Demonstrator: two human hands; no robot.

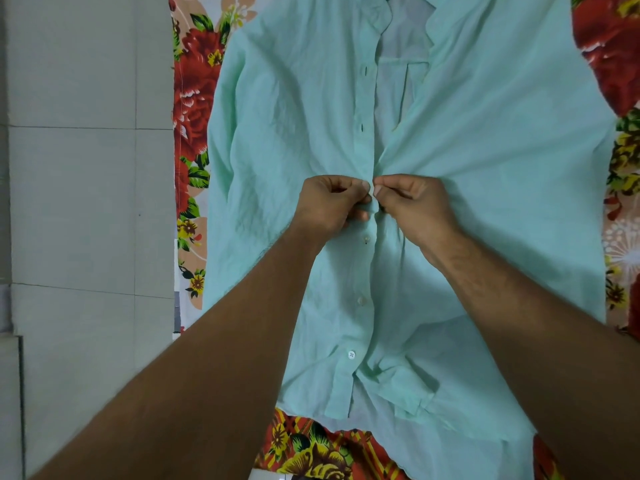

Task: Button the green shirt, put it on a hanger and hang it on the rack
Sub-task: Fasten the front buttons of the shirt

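I see both hands, left hand (334,206) and right hand (414,204), pinched together on the green shirt (485,168) placket at centre; light, limp cloth, so I'd grip edges beside each button, working toward 12 o'clock.

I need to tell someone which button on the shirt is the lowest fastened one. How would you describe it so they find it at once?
Start from the green shirt spread flat on the flowered sheet, and follow its front strip down from where both hands pinch it. The lowest fastened button is the third one below the hands, nearest the hem. It is the whitest and clearest, with visible holes; just below it the shirt front falls open.
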